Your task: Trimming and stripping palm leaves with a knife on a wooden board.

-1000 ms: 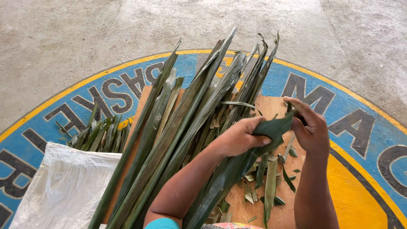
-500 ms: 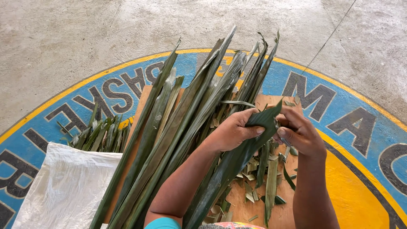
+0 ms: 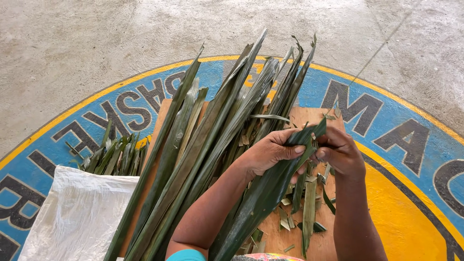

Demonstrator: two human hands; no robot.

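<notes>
Close to me, small cut bits of leaf (image 3: 309, 212) lie on the wooden board (image 3: 333, 241) under my arms. On my left sits a white woven sack (image 3: 77, 217) on the floor. Just past it is a little bunch of short green leaves (image 3: 116, 157).

My left hand (image 3: 268, 154) is wrapped around a wide, dark green leaf (image 3: 263, 198). My fingers (image 3: 290, 150) are closed on it near its top end. My right hand (image 3: 340, 152) is right beside, and its fingers pinch the same leaf at the tip. The leaf is long and flat and runs from my hands back down toward me, over the board.

Next to it, on the left, a big pile of long leaves (image 3: 203, 145) lies across the board. Their pointy ends stick out far past it. They hide much of the board.

Farther out is the painted floor (image 3: 406, 193), blue and yellow with big dark letters, then plain grey concrete (image 3: 96, 43).
</notes>
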